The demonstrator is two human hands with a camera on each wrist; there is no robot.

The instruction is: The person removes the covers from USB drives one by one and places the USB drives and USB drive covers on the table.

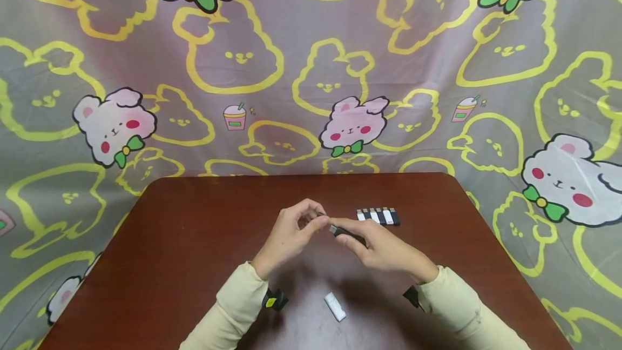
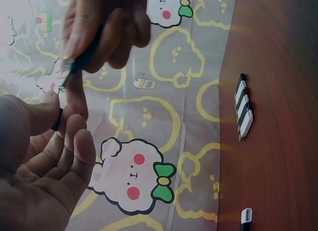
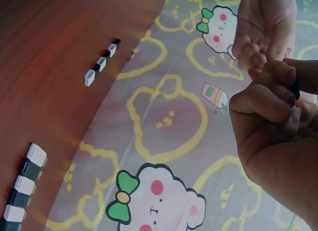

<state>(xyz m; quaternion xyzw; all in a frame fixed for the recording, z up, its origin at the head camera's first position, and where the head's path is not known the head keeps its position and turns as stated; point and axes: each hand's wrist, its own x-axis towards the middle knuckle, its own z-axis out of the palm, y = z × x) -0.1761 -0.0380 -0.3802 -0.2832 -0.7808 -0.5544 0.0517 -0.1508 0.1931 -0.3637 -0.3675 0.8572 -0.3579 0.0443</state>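
In the head view, my right hand point(image 1: 389, 247) grips a black USB stick point(image 1: 351, 235) whose metal plug is bare and points left. Close to that plug, my left hand point(image 1: 290, 234) pinches a small black cap point(image 2: 57, 120) between thumb and fingers, mostly covered by them. Both hands are raised above the table, fingertips almost meeting. On the tabletop nearer to me, between the forearms, lies a white USB stick point(image 1: 335, 307). A row of black and white USB sticks point(image 1: 378, 216) lies beyond my right hand, metal plugs facing away.
The brown table point(image 1: 194, 231) has rounded far corners. A patterned curtain point(image 1: 291, 69) hangs behind it. In the right wrist view, a short line of small black and white pieces point(image 3: 102, 62) lies near the table's edge, apart from the USB sticks point(image 3: 24, 184).
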